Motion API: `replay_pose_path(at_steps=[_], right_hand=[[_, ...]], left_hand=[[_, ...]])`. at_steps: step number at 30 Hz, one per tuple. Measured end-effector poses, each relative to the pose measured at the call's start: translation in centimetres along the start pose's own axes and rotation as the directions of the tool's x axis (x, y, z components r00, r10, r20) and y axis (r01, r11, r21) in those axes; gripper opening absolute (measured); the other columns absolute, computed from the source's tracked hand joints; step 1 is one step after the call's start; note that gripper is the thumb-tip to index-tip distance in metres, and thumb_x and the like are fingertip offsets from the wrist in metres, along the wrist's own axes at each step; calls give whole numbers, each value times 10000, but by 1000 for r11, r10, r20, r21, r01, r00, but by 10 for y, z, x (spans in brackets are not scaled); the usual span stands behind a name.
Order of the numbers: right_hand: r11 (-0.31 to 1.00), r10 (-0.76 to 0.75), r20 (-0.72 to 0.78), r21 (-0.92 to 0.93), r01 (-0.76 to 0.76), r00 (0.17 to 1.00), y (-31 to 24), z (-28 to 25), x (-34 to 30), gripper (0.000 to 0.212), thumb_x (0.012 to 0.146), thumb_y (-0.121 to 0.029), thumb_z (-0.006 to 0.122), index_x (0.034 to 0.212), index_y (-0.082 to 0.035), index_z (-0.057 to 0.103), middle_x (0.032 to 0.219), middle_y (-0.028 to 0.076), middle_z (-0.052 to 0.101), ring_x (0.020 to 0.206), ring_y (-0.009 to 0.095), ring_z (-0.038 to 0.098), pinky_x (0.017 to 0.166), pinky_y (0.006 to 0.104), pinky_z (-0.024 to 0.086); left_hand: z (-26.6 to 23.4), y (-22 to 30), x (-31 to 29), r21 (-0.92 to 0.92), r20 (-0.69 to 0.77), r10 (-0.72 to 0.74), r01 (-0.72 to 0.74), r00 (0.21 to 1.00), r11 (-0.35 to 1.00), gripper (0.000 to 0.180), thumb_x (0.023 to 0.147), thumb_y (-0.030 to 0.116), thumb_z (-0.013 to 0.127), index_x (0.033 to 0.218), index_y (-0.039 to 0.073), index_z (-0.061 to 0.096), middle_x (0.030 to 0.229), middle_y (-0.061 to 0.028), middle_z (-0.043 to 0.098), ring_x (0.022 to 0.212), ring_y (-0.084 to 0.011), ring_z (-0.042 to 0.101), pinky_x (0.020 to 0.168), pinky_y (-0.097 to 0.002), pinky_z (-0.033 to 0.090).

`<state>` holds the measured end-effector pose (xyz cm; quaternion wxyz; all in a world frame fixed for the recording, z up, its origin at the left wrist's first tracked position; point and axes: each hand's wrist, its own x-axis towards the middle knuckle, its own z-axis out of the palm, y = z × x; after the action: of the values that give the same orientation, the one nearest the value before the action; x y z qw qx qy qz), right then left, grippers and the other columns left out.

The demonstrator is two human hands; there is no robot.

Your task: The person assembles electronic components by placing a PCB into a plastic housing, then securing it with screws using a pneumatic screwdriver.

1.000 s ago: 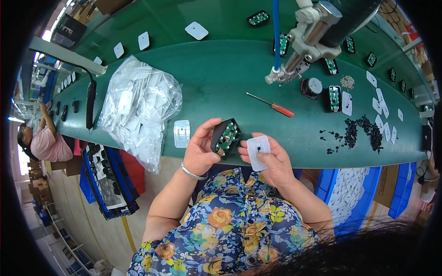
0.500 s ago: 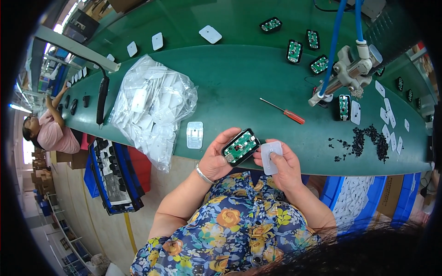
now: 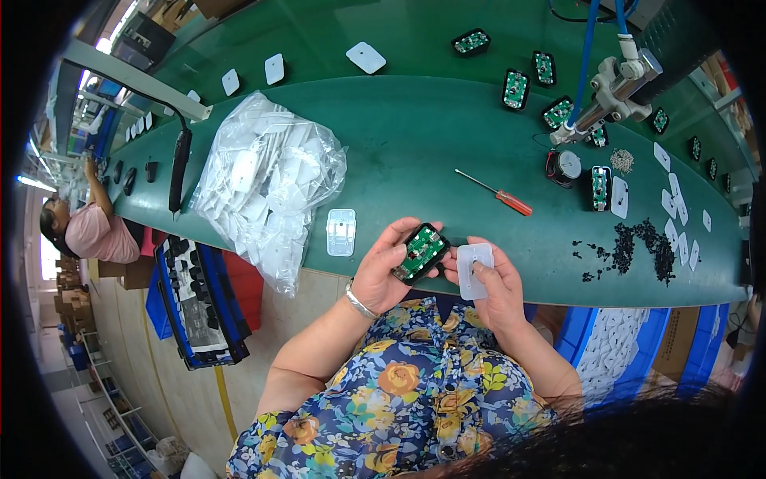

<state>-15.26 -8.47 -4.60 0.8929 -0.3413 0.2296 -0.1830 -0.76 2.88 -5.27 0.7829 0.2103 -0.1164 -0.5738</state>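
My left hand [image 3: 385, 271] is closed round a black housing with a green circuit board [image 3: 420, 253] in it, the board side facing up. Between the thumb and fingers of my right hand [image 3: 499, 287] is a white plastic cover plate [image 3: 474, 272], held close beside the housing. A second pale plate [image 3: 341, 232] lies on the green bench to the left of my hands. Beyond my hands rests a screwdriver [image 3: 512, 203] with a red handle.
A clear bag of white plates [image 3: 259, 184] fills the bench's left part. A power screwdriver [image 3: 180, 172] hangs beside it. Black screws [image 3: 630, 251] lie in heaps at right, near a metal fixture [image 3: 610, 92] and several housings with boards [image 3: 516, 89]. A co-worker [image 3: 96, 227] sits far left.
The housing in my left hand has tilted slightly, and my left thumb now lies along its edge. The metal fixture at upper right has shifted up and right, uncovering a round part.
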Motion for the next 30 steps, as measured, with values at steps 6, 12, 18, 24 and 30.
replay_pose_path(at_steps=[6, 12, 18, 24, 30], right_hand=[[1000, 1, -22, 20, 0, 1000, 0, -3, 0, 339, 868, -78, 403, 1193, 6, 354, 1120, 212, 489, 1020, 284, 520, 855, 368, 449], [999, -24, -56, 33, 26, 998, -2, -5, 1, 350, 853, -68, 456, 1183, -4, 362, 1120, 208, 491, 1005, 276, 530, 849, 371, 452], [999, -38, -101, -31, 35, 994, 1, -5, 2, 417, 799, 4, 532, 1179, -22, 363, 1103, 181, 507, 986, 239, 538, 827, 349, 467], [996, -59, -119, -78, 50, 991, 3, -4, 2, 450, 768, 0, 581, 1173, -38, 389, 1083, 163, 526, 917, 182, 548, 779, 309, 479], [995, -64, -92, -81, 57, 994, 4, -6, 2, 438, 769, 6, 577, 1167, -37, 399, 1087, 164, 524, 937, 197, 546, 757, 310, 491]], left_hand=[[14, 0, 1, 288, -268, 32, 48, 963, 956, 407, 863, 216, 420, 1232, 60, 345, 1254, -143, 398, 1010, -255, 510, 779, -349, 461], [28, -3, -2, 281, -360, -27, 136, 932, 950, 401, 868, 143, 391, 1246, 37, 312, 1223, -128, 419, 1010, -234, 508, 803, -350, 458], [32, -8, -4, 234, -326, -114, 197, 938, 952, 426, 822, 34, 366, 1245, 46, 313, 1173, -112, 418, 998, -197, 496, 823, -346, 465], [32, -13, -4, 293, -333, -92, 196, 938, 936, 390, 809, 27, 374, 1198, 41, 352, 1152, -109, 440, 983, -189, 497, 803, -338, 473], [27, -17, -4, 360, -334, -68, 193, 940, 913, 365, 803, 12, 416, 1166, 39, 376, 1074, -105, 507, 924, -173, 529, 748, -305, 489]])
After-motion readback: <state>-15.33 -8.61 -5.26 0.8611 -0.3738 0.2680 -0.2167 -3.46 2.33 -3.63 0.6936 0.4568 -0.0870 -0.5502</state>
